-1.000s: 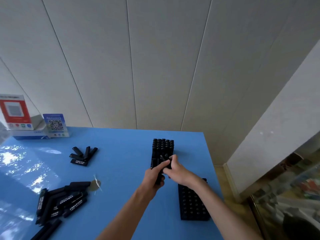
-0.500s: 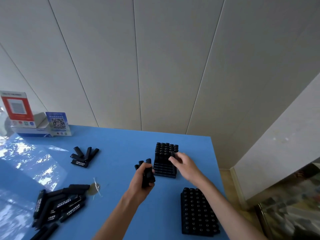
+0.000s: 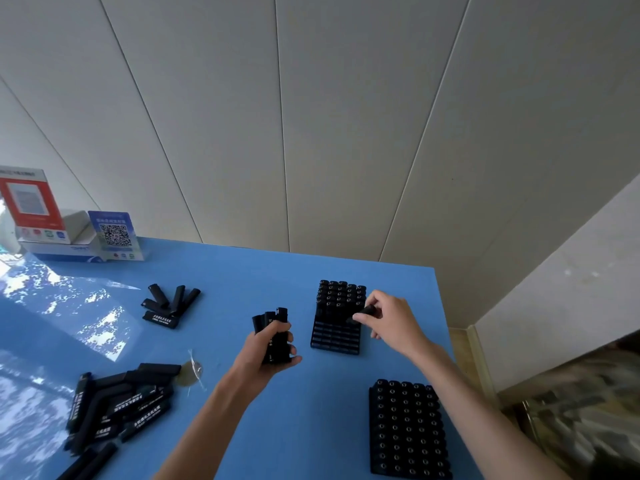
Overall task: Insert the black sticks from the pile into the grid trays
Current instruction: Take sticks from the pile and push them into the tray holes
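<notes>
My left hand (image 3: 268, 351) grips a bundle of black sticks (image 3: 273, 323) upright, just left of the far grid tray (image 3: 334, 337). That tray has sticks standing in its far rows; its near rows are bare. My right hand (image 3: 388, 318) pinches one black stick (image 3: 363, 312) at a slant over the tray's right side. A second grid tray (image 3: 408, 427), full of sticks, lies near the table's front right. The main pile of black sticks (image 3: 117, 407) lies at the front left. A smaller heap of sticks (image 3: 169, 304) lies farther back.
The blue table (image 3: 242, 278) ends at a wall behind and an edge on the right. A red sign (image 3: 27, 202), a blue QR card (image 3: 114, 233) and a white box stand at the back left. A small clear wrapper (image 3: 190, 372) lies by the pile.
My hands have parted: the left drew the bundle back to the left of the tray, and the right took one stick over the tray's right side. The camera tilted down.
</notes>
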